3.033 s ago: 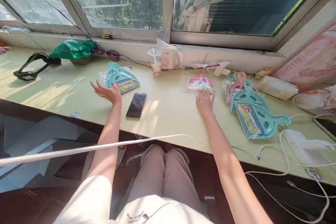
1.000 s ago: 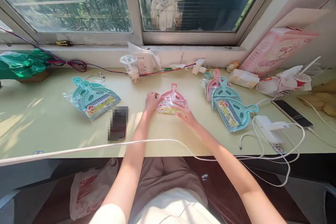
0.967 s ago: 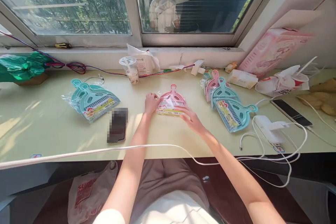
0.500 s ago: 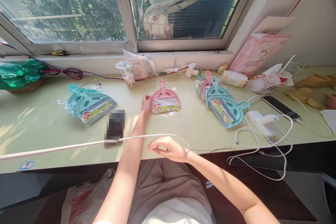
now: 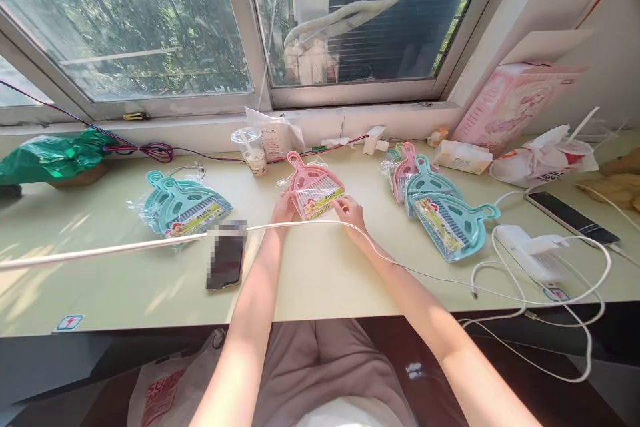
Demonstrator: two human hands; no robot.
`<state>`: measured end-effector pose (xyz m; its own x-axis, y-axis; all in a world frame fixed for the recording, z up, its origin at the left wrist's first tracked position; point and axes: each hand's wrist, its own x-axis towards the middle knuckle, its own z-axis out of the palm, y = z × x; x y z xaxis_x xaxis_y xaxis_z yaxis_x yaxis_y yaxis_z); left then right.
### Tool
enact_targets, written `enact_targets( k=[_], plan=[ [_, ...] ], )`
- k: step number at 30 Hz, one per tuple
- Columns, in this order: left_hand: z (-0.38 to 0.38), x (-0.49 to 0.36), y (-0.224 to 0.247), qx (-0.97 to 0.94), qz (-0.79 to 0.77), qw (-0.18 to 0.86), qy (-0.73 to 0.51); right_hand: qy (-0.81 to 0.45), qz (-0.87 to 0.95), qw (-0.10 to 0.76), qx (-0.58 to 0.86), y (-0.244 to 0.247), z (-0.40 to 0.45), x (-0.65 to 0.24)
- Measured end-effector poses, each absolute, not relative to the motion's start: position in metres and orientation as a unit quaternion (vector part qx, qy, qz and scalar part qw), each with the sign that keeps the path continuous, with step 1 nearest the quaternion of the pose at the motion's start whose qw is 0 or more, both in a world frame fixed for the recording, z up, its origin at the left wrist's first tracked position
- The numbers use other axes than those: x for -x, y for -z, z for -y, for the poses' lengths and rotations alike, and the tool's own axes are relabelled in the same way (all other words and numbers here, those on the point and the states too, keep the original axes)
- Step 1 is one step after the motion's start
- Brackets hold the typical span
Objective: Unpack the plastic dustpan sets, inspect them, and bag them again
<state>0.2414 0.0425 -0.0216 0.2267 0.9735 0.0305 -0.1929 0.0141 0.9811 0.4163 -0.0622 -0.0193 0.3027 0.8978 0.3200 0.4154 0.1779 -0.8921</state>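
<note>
A pink dustpan and brush set (image 5: 314,181) in clear wrap, with a yellow label, is in front of me in the middle of the table, its handle pointing away and to the left. My left hand (image 5: 283,211) grips its left edge, fingers closed. At its lower right corner, my right hand (image 5: 351,213) has its fingers curled in a pinch on the wrap's edge. Two wrapped blue sets (image 5: 187,205) overlap on the left. To the right, blue sets (image 5: 453,223) lie over a pink one (image 5: 404,170).
A phone (image 5: 226,260) lies left of my forearms. A white cable (image 5: 150,243) crosses in front of my view. A drink cup (image 5: 253,152) stands behind the pink set. On the right are a power strip (image 5: 530,253), another phone (image 5: 573,217) and a pink box (image 5: 520,103).
My right hand has moved forward from the table's front edge to the pink dustpan set's right corner. The set has turned, its handle now leaning left. The view has shifted slightly.
</note>
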Motion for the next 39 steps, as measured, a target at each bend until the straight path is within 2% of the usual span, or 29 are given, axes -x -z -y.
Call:
enact_targets(
  k=[3, 6, 9, 14, 22, 28, 33, 35, 37, 39],
  plan=[
    [-0.044, -0.247, 0.024, -0.453, -0.318, 0.671, -0.494, -0.247, 0.595, 0.460, 0.611, 0.024, 0.056, -0.419],
    [-0.041, -0.251, 0.024, -0.439, -0.292, 0.686, -0.502, -0.289, 0.551, 0.447, 0.642, 0.033, 0.049, -0.422],
    [-0.033, -0.254, 0.019, -0.437, -0.287, 0.682, -0.511, -0.357, 0.473, 0.496, 0.635, 0.037, 0.046, -0.426],
    [-0.016, -0.256, 0.007, -0.459, -0.258, 0.690, -0.497, -0.430, 0.365, 0.632, 0.532, 0.033, 0.053, -0.426],
    [-0.008, -0.253, 0.006, -0.474, -0.203, 0.739, -0.434, -0.403, 0.273, 0.673, 0.557, 0.032, 0.062, -0.432],
    [-0.003, -0.253, -0.015, -0.451, -0.221, 0.665, -0.553, -0.383, 0.314, 0.681, 0.540, 0.026, 0.061, -0.438],
    [-0.032, -0.208, -0.049, -0.360, -0.265, 0.620, -0.644, -0.381, 0.328, 0.675, 0.539, 0.023, 0.065, -0.436],
    [-0.053, -0.176, -0.061, -0.327, -0.318, 0.560, -0.692, -0.393, 0.318, 0.676, 0.535, 0.025, 0.064, -0.438],
    [-0.067, -0.139, -0.071, -0.371, -0.416, 0.461, -0.690, -0.408, 0.302, 0.683, 0.524, 0.029, 0.062, -0.441],
    [-0.069, -0.105, -0.079, -0.402, -0.450, 0.383, -0.699, -0.419, 0.278, 0.692, 0.518, 0.033, 0.059, -0.446]
  ],
)
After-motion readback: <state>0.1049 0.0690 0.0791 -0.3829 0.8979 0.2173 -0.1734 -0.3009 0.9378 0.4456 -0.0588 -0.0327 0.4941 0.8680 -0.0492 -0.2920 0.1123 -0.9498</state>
